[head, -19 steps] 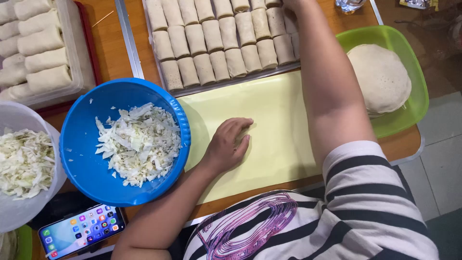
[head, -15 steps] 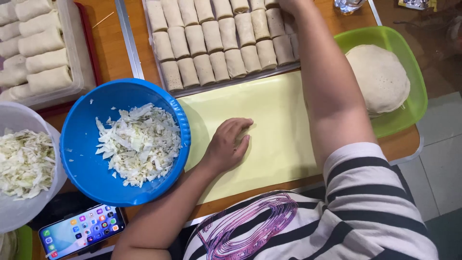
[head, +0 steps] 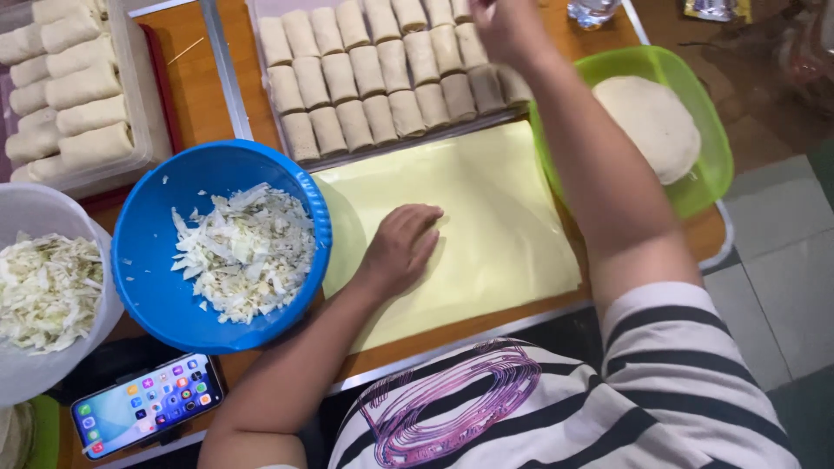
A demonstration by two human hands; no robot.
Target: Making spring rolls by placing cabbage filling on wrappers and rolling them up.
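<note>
- Blue bowl (head: 139, 252) of shredded cabbage: 1
- White bowl (head: 35, 213) of shredded cabbage: 1
- Green tray (head: 712, 156) holding a stack of round wrappers: 1
- Yellow mat (head: 504, 226): 1
- Phone (head: 143, 415): 1
- Trays of rolled pieces: 2; rolls partly hidden, exact count unclear
- Hands: left hand (head: 401, 247), right hand (head: 508, 26)

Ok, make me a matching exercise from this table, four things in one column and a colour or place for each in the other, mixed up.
1. bowl of shredded cabbage
2. stack of round wrappers
3. left hand
4. phone

a. in the green tray
b. flat on the pale yellow sheet
c. blue
d. near table edge, screen lit

Pairs: 1-c, 2-a, 3-b, 4-d
</note>
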